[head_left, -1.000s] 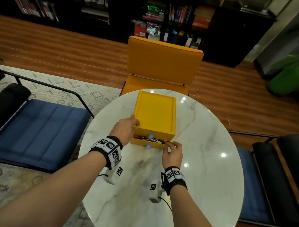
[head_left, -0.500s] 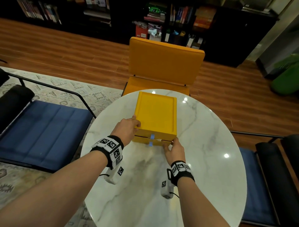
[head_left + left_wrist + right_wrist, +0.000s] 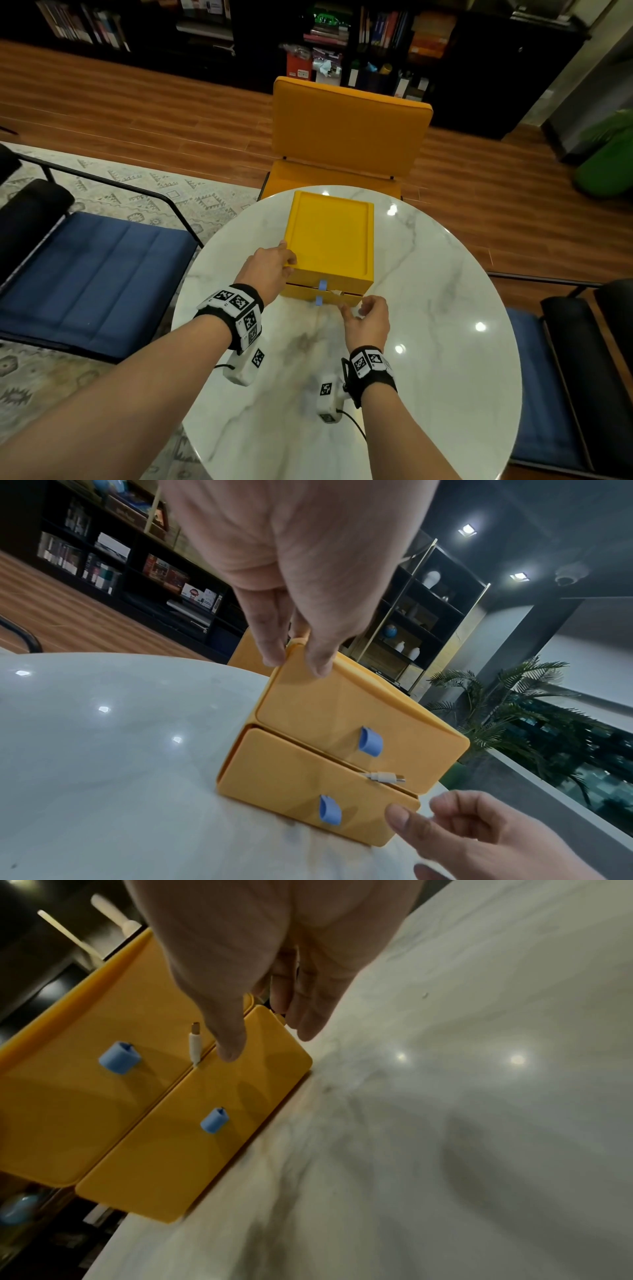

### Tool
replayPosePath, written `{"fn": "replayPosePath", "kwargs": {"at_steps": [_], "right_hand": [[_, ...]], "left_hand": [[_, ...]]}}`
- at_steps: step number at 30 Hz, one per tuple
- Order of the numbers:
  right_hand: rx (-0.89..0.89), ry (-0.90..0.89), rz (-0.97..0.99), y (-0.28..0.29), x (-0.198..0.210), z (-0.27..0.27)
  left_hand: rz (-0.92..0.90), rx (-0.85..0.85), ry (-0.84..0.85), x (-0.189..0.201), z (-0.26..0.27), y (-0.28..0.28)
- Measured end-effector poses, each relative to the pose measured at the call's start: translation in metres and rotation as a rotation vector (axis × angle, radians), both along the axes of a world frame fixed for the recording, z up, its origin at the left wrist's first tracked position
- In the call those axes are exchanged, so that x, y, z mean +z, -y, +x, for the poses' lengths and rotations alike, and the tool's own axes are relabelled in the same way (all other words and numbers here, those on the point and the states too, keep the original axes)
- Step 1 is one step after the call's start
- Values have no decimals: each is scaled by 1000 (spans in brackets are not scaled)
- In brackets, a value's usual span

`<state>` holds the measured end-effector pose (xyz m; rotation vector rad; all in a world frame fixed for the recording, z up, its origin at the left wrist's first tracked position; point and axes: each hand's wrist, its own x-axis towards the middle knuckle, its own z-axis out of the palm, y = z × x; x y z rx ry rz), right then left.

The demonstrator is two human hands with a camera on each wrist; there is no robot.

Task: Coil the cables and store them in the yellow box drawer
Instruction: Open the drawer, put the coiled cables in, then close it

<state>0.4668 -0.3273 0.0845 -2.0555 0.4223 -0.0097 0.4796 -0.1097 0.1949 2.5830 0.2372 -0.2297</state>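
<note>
The yellow box (image 3: 330,236) stands on the round marble table (image 3: 438,359). My left hand (image 3: 286,255) grips its top left front corner, thumb and fingers pinching the edge (image 3: 294,658). The lower drawer (image 3: 291,777) is pushed in almost flush. A white cable plug (image 3: 385,777) sticks out of the gap above it, right of the blue pull tabs (image 3: 369,741). My right hand (image 3: 356,308) hovers at the drawer's right front corner, fingers loose and holding nothing. In the right wrist view its thumb tip (image 3: 229,1050) is beside the plug (image 3: 195,1045). The rest of the cables are hidden inside.
A yellow chair (image 3: 349,137) stands just behind the table. Blue-cushioned black-framed chairs flank it at left (image 3: 85,274) and right (image 3: 548,394). Dark bookshelves (image 3: 342,41) line the far wall across a wooden floor. The box sits near the table's far edge.
The lower drawer, open with cables showing a second ago, has been pushed in by my right hand. That hand has now drawn back slightly. The left hand has kept its hold.
</note>
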Motion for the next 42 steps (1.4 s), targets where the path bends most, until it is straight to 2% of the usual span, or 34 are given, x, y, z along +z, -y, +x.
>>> {"fn": "replayPosePath", "kwargs": {"at_steps": [2, 4, 7, 14, 20, 22, 25, 27, 28, 31, 35, 42], "right_hand": [[78, -61, -66, -2, 0, -5], [240, -147, -99, -7, -1, -8], [395, -255, -61, -24, -7, -3], [344, -317, -71, -47, -12, 15], [314, -364, -175, -40, 2, -9], [328, -272, -245, -32, 11, -21], [477, 93, -463, -24, 15, -37], [585, 254, -639, -24, 14, -39], [603, 300, -667, -24, 15, -37], [574, 369, -600, -26, 22, -27], [774, 485, -664, -32, 23, -16], [937, 555, -646, -44, 32, -2]], "left_hand": [[5, -3, 2, 1, 0, 0], [16, -10, -4, 2, 0, 0], [28, -23, -20, 3, 0, 0], [40, -32, -19, 6, 0, 1], [37, -39, -8, 9, -3, 2], [35, -41, -5, 10, -3, 2], [44, -50, 9, 11, -3, 1], [52, -56, 6, 11, -3, 1], [55, -56, 2, 10, -3, 1], [58, -58, -4, 11, -3, 1], [71, -57, -6, 12, -4, 2], [77, -56, -20, 12, -4, 2]]}}
